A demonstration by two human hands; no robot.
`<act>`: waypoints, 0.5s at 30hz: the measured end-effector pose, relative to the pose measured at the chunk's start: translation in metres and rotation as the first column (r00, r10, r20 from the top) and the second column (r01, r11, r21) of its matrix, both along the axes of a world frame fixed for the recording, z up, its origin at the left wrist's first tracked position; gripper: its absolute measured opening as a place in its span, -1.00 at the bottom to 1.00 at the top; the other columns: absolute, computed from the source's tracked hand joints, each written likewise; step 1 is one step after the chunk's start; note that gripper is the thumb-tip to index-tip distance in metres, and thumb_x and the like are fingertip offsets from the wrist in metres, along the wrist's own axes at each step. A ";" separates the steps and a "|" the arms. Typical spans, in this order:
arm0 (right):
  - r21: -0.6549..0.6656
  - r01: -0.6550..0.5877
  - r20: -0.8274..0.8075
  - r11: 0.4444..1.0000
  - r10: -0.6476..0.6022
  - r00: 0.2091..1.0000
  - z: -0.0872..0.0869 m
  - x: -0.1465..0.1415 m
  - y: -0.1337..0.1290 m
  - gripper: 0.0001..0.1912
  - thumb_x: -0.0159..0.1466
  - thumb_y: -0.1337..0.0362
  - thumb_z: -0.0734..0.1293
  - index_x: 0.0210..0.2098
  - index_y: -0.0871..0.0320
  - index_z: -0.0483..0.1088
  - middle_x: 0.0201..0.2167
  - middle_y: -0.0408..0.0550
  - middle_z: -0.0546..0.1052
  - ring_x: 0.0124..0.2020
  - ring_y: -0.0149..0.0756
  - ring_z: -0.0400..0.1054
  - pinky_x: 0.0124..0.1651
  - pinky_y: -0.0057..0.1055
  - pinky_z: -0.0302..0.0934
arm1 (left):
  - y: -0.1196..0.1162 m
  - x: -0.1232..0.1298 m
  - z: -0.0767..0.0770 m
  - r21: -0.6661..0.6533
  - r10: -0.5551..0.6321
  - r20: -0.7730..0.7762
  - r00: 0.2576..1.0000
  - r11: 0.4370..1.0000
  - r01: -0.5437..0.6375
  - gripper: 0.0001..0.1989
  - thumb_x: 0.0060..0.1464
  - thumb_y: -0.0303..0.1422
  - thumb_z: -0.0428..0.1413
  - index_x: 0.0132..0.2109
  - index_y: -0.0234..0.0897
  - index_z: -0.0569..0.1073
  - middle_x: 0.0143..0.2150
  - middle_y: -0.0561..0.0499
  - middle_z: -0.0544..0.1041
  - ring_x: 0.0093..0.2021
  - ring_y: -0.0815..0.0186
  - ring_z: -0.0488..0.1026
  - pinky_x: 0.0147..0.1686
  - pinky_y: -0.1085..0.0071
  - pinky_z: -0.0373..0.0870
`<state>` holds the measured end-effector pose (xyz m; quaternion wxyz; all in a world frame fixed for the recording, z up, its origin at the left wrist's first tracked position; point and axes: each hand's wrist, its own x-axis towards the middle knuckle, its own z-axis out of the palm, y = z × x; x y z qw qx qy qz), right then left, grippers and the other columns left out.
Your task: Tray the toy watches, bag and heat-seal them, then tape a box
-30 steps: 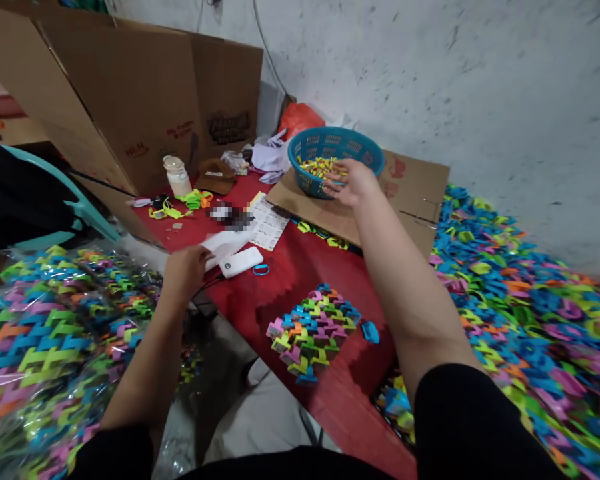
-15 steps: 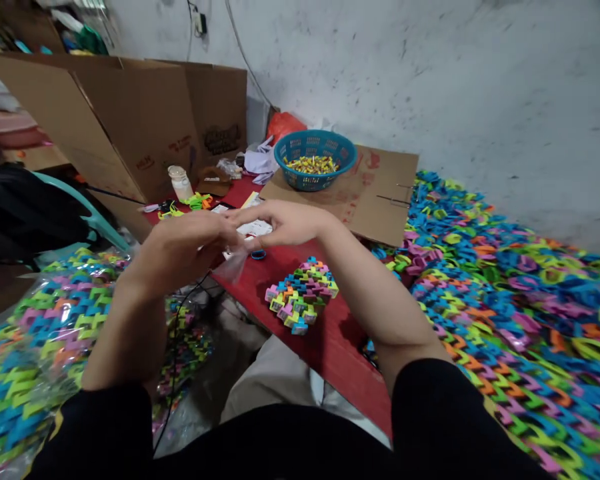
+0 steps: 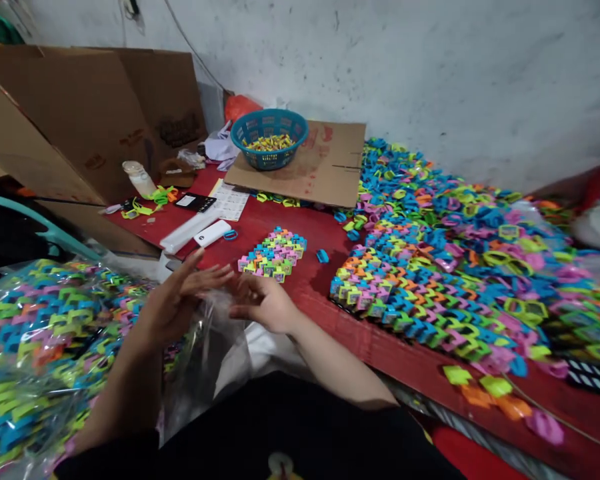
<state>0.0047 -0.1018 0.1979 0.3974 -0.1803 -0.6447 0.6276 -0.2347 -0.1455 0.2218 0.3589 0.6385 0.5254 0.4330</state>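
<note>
Left: stuffed plastic bag [image 3: 40, 347] at 9 o'clock, right beside the left hand [image 3: 175, 303], fingers spread wide, released, holding nothing!
Middle: clear plastic bag [image 3: 215, 340] sits between the hands, just below the tabletop [image 3: 310, 280] edge.
Right: right hand [image 3: 263, 303], fingers loosely curled near the bag's top; grip too close to call.
Ahead: small woven panel [image 3: 273, 257] at 12 o'clock, larger woven sheet [image 3: 410, 307] at 2 o'clock.

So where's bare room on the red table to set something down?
Bare red tabletop between the cardboard sheet and the small woven plastic panel; another patch right of the right hand, before the large woven sheet. Crowded: the left end, around the power bank.
</note>
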 end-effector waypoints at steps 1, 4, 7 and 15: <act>0.061 0.047 0.022 0.997 -0.048 0.999 -0.004 0.012 -0.010 -0.49 0.24 -0.14 0.71 -0.41 0.07 0.50 -0.32 -0.11 0.57 -0.18 -0.23 0.47 0.05 -0.25 0.45 | 0.001 0.004 -0.010 -0.049 -0.045 0.098 0.994 0.998 0.050 -0.30 0.17 -0.04 0.39 0.39 -0.12 0.51 -0.13 -0.16 0.78 0.14 -0.20 0.75 0.09 -0.10 0.71; 0.152 -0.038 0.098 0.988 0.024 0.995 -0.011 0.048 -0.036 -0.46 0.29 -0.09 0.69 -0.48 0.07 0.43 -0.36 -0.11 0.56 -0.17 -0.20 0.48 0.10 -0.24 0.41 | 0.011 0.014 -0.047 -0.205 -0.155 0.421 0.894 0.944 0.260 -0.40 0.09 -0.04 0.48 0.17 -0.17 0.54 -0.44 0.03 0.61 -0.45 0.14 0.63 -0.41 0.33 0.56; -0.016 -0.190 0.058 0.982 0.190 0.980 -0.016 0.082 -0.048 -0.42 0.38 -0.10 0.61 -0.55 0.06 0.39 -0.53 -0.16 0.50 -0.41 -0.28 0.42 -0.08 -0.28 0.40 | 0.025 0.015 -0.082 -0.336 -0.294 0.586 0.755 0.760 0.556 -0.44 0.03 0.03 0.54 -0.01 -0.18 0.56 -0.65 0.19 0.37 -0.73 0.43 0.17 -0.64 0.51 0.11; -0.541 0.254 0.015 0.802 -0.293 0.956 -0.072 0.084 -0.030 -0.44 0.17 -0.28 0.64 -0.24 -0.01 0.43 -0.68 -0.35 0.42 -0.79 -0.39 0.11 -0.68 -0.45 0.04 | 0.086 -0.002 -0.122 -0.351 -0.177 0.525 0.833 0.846 0.401 -0.28 -0.23 0.32 0.50 -0.52 -0.18 0.37 -0.64 0.04 0.36 -0.59 0.31 0.32 -0.51 0.34 0.34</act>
